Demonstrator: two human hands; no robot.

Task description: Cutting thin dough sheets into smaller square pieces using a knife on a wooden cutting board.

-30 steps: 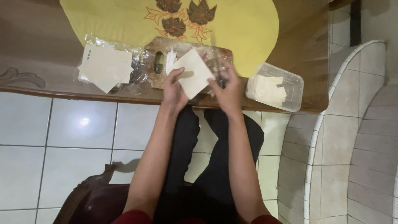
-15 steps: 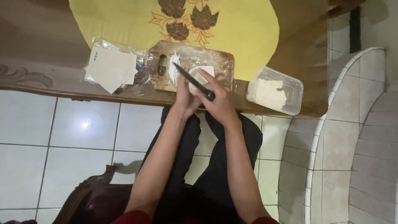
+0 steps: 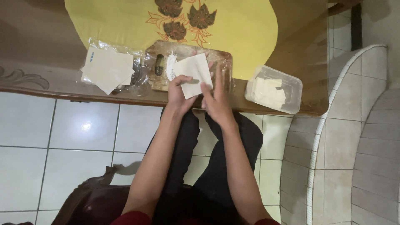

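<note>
Both hands, left hand (image 3: 180, 92) and right hand (image 3: 215, 101), pinch a pale square dough sheet (image 3: 193, 74) above the wooden cutting board (image 3: 221, 62) on the glass-topped surface (image 3: 41, 62). A stack of similar sheets in clear plastic (image 3: 107, 69) lies left; a clear plastic container (image 3: 273, 88) sits right.

A crinkled clear plastic wrapper (image 3: 109, 68) lies on the worktop (image 3: 50, 79) at the left, holding a stack of pale square sheets, with a small blue mark near one corner. A clear rectangular plastic container (image 3: 273, 88) with rounded corners sits at the right edge, with cream-coloured pieces inside.
</note>
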